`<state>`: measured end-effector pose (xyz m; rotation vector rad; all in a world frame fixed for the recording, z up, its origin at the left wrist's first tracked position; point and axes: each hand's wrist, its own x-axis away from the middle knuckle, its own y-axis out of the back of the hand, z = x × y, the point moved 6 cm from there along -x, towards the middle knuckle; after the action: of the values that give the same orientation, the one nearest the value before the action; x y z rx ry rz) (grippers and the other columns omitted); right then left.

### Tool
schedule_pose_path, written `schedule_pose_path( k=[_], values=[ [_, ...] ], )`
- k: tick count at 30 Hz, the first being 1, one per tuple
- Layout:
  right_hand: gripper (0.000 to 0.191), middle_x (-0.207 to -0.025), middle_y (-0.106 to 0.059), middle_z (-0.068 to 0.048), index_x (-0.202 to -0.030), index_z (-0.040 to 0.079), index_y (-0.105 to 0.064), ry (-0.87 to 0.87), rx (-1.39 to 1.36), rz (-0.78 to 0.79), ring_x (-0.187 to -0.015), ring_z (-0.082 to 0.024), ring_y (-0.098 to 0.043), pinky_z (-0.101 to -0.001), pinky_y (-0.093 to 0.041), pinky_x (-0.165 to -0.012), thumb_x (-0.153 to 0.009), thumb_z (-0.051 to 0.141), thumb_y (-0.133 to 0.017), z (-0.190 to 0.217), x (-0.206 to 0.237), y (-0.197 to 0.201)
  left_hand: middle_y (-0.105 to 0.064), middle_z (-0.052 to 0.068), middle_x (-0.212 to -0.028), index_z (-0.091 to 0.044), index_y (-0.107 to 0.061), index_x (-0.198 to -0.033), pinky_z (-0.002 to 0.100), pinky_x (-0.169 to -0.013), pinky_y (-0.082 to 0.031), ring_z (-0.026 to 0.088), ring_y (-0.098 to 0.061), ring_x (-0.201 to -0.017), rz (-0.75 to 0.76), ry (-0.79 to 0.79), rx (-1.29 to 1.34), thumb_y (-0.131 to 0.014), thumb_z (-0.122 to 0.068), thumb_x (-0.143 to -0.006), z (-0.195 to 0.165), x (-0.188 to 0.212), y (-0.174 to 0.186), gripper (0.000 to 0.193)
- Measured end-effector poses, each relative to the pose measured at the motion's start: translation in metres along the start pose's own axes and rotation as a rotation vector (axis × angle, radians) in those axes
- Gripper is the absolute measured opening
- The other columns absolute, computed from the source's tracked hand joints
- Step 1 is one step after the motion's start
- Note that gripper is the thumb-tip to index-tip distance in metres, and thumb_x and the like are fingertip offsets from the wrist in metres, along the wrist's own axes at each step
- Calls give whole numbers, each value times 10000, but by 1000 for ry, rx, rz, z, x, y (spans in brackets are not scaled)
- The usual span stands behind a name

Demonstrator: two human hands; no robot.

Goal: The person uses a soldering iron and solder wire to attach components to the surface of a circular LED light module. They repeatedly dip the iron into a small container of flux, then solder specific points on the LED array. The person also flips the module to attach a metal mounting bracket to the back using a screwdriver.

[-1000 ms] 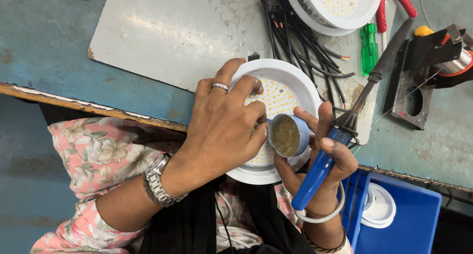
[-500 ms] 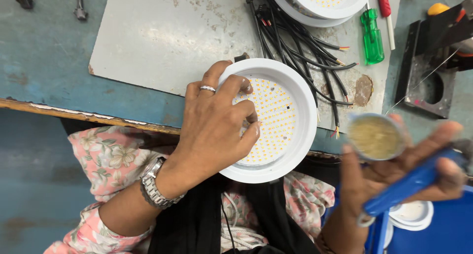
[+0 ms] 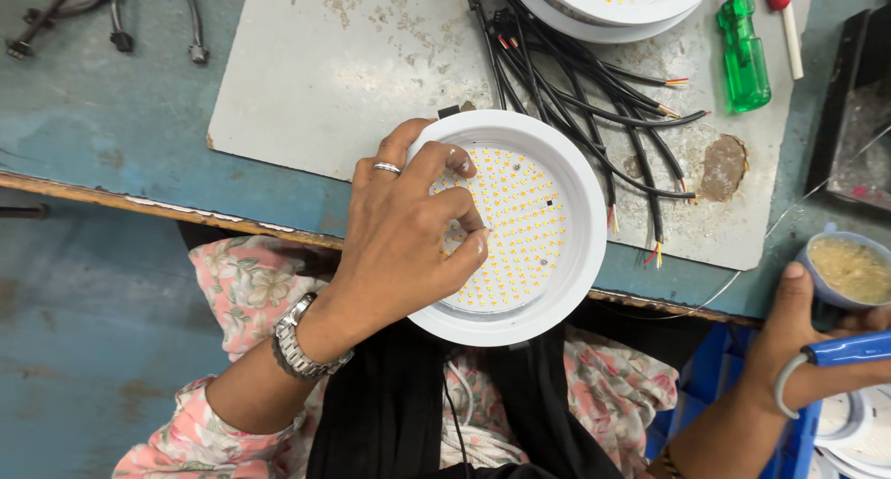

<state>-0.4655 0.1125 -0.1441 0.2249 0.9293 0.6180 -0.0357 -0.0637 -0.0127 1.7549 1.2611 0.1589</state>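
The left hand [image 3: 399,233] lies over the left side of a round white lamp [image 3: 520,224], palm down. Its fingers [image 3: 445,205] are curled and bunched, the tips pressing on the lamp's inner board of small yellow dots, while the thumb side wraps the near-left rim. So the fingers are mostly closed and keep the lamp pinned rather than clamped all round. A ring sits on 1 finger and a metal watch [image 3: 295,342] on the wrist.

The lamp rests at the near edge of the tabletop [image 3: 111,135], partly on a grey mat [image 3: 353,71] and partly overhanging the edge toward the person's lap.

The right hand [image 3: 817,358] is low at the right edge of the view, well apart from the lamp. Its fingers are closed around a blue handle [image 3: 849,349], and the thumb points up beside a small blue cup [image 3: 846,270] of pale yellowish paste. Whether the hand also holds the cup cannot be told, as the frame cuts it off.

Just right of the lamp a bundle of black wires [image 3: 594,98] fans over the mat, ends bared. Farther off lie a green screwdriver [image 3: 745,52] and a second lamp [image 3: 613,6] at the far edge. A blue bin [image 3: 705,386] stands below the tabletop at the right.
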Motion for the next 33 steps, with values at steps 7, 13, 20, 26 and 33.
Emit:
schedule_pose_path(
  k=[7,13,20,26,33],
  values=[
    [495,-1370,-483,-248,-1407,-89,-321,166,236,-101,-1275,-317,-530,-412,-463,-1142,-1120,135,-656,30,-5,5,-609,66,-1214,-130,-715,-715,505,-923,-373,361,-435,-1346,-8,-14,5,-767,-211,-710,2,2,1,97],
    [543,-1115,-663,-236,-1233,-85,-599,-50,-297,-28,-864,-253,-632,-298,-518,-781,-1237,429,-423,99,-11,8,-610,64,-1212,-124,-709,-723,507,-922,-373,369,-433,-1361,-20,-19,2,-771,-205,-739,5,3,5,104],
    [339,-998,-652,-211,-1126,-67,-574,-29,-657,19,-767,-229,-627,-291,-514,-694,-1121,270,-609,182,-15,-19,-606,85,-1220,-107,-709,-753,518,-947,-372,384,-429,-1371,-35,-38,-12,-768,-204,-766,10,6,12,114],
    [286,-899,-642,-191,-1033,-53,-552,-23,-566,234,-684,-208,-623,-285,-511,-619,-1021,134,-769,239,-48,-52,-606,101,-1220,-93,-708,-770,530,-947,-369,394,-413,-1376,-29,-45,-17,-763,-206,-777,14,7,17,126],
    [379,-835,-668,-141,-984,-61,-555,5,-397,362,-690,-157,-641,-213,-520,-669,-960,204,-824,285,-75,-88,-608,113,-1219,-80,-699,-786,543,-955,-370,398,-406,-1383,-18,-38,19,-754,-206,-775,22,5,21,139]
  ],
)
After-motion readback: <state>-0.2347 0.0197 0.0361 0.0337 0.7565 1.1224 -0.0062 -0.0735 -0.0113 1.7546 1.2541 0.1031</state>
